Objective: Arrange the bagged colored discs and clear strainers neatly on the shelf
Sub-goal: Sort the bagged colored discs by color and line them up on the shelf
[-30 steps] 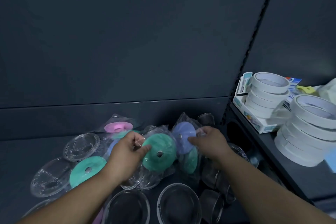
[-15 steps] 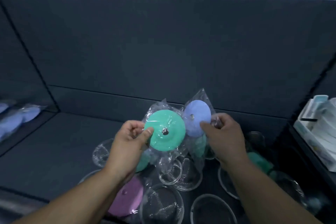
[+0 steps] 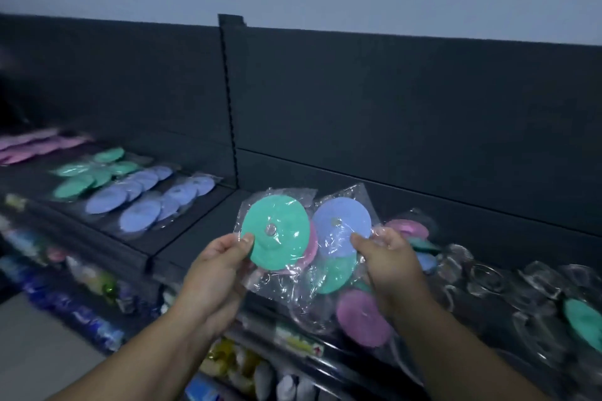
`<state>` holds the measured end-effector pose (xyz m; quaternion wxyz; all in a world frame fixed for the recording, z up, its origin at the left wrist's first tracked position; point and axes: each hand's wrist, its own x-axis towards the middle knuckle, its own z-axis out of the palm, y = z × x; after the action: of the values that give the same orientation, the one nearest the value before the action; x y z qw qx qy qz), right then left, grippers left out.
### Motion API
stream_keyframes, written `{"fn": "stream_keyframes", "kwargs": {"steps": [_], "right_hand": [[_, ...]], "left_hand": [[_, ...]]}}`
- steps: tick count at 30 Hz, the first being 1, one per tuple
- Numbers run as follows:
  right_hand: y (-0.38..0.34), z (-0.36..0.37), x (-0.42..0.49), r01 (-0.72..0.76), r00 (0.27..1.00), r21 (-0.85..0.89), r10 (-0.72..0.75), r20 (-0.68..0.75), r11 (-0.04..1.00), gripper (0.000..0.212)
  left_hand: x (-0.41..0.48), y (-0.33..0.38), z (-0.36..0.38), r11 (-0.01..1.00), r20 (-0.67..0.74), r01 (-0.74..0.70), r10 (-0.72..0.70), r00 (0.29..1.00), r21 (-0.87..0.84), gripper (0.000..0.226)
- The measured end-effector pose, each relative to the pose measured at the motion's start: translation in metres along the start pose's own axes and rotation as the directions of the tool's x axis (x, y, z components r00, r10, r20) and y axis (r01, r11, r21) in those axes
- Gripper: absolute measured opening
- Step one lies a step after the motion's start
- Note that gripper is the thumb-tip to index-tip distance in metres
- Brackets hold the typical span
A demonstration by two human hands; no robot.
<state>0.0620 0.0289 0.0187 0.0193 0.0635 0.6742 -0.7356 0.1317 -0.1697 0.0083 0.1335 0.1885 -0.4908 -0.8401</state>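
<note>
I can read no text here. A yellowish label (image 3: 298, 344) sits on the front edge of the shelf (image 3: 195, 238), at about six o'clock in my view. It carries print and a red mark, all too blurred to make out. The packets (image 3: 94, 324) on the lower tier at eight o'clock show coloured printing, smeared beyond reading as well.

Dim, bluish light is falling evenly, leaving only soft shadows. Glare spots are glinting on the plastic over the green disc (image 3: 280, 221) and the blue disc (image 3: 342, 221) beside it. Below-left of the green disc, packets (image 3: 94, 280) are smearing into blur; to its right, clear strainers (image 3: 485, 277) are blurring too.
</note>
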Motion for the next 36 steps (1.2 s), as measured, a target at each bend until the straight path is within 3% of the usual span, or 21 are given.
{"fn": "stream_keyframes", "kwargs": {"steps": [5,11,12,17,22,28,32,36], "right_hand": [[0.025,0.116,-0.068,-0.18,0.961,0.106,0.151,0.233,0.978,0.017],[0.057,0.249,-0.141,-0.266,0.879,0.044,0.223,0.421,0.963,0.023],[0.061,0.267,-0.151,-0.278,0.864,0.045,0.229,0.448,0.96,0.023],[0.074,0.338,-0.173,-0.346,0.789,0.034,0.271,0.551,0.937,0.018],[0.082,0.394,-0.164,-0.453,0.718,0.069,0.318,0.619,0.889,0.017],[0.096,0.457,-0.116,-0.564,0.633,0.074,0.373,0.678,0.822,0.018],[0.105,0.489,-0.067,-0.582,0.597,0.031,0.401,0.695,0.813,0.026],[0.111,0.511,-0.024,-0.579,0.573,-0.088,0.482,0.663,0.81,0.035]], "left_hand": [[-0.02,0.045,-0.131,0.999,-0.161,0.004,0.003,0.987,0.041,0.008],[-0.051,0.103,-0.276,0.996,-0.22,0.017,0.004,0.975,0.093,0.076],[-0.056,0.112,-0.293,0.996,-0.223,0.018,0.002,0.975,0.089,0.079],[-0.067,0.141,-0.351,0.993,-0.203,0.097,-0.081,0.976,0.073,0.033],[-0.045,0.157,-0.388,0.992,-0.241,0.123,-0.128,0.962,-0.038,0.04],[0.023,0.173,-0.411,0.992,-0.247,0.101,-0.116,0.962,-0.072,0.067],[0.081,0.184,-0.41,0.985,-0.16,0.084,-0.109,0.981,-0.153,0.04],[0.137,0.189,-0.414,0.988,-0.22,0.091,-0.117,0.969,-0.121,0.048]]}}
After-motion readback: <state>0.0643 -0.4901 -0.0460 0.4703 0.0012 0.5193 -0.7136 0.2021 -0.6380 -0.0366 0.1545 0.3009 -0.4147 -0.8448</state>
